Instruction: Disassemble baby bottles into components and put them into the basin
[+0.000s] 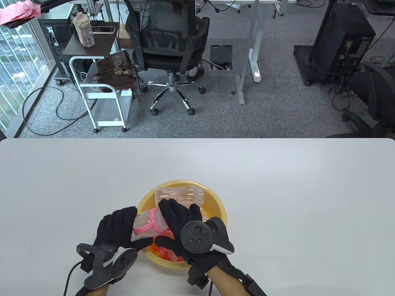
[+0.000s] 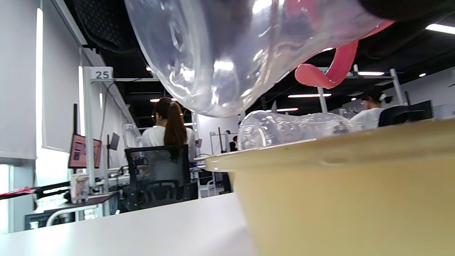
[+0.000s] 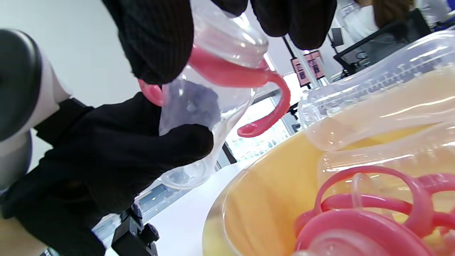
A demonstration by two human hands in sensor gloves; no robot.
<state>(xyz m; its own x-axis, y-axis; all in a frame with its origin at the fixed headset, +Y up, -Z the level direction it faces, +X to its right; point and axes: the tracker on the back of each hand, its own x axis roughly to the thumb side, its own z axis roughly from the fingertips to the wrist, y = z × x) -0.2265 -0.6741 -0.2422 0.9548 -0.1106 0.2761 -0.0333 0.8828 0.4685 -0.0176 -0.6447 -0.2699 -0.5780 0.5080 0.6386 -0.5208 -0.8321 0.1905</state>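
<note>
1. The bottle (image 1: 147,222) is held in the air over the near-left rim of the yellow basin (image 1: 219,206), lying roughly sideways betw. both hands, not touching the basin.
2. Left hand (image 1: 116,227): fingers curled round the clear body end, thumb underneath. The right wrist view shows the thumb (image 3: 185,142) pressed on the clear wall.
3. Right hand (image 1: 179,220): fingers draped over the pink collar end, gripping the top; fingertips (image 3: 160,42) bear on the clear cap and pink ring.
4. Handling, my guess: empty thin plastic, so light and stiff-ish, but smooth and glossy, so likely slippery even w/ knit gloves. Not fragile. Best hold: the body w/ left, the pink ring w/ right, then twist. The handle loop (image 3: 273,113) would likely flex, so a poor grip point.
5. Already in the basin: a clear bottle body (image 1: 180,195) lying on its side at the far side, plus pink rings and handles (image 3: 359,217) at the near side.
6. Table view: the overall layout and both hands, but the right hand hides the collar.
7. Right wrist view: the grip close up and the basin contents; the table view can't show those.
8. Left wrist view: only the clear bottle base from below, the pink handle tip and the basin wall (image 2: 337,199); no fingers seen there.
</note>
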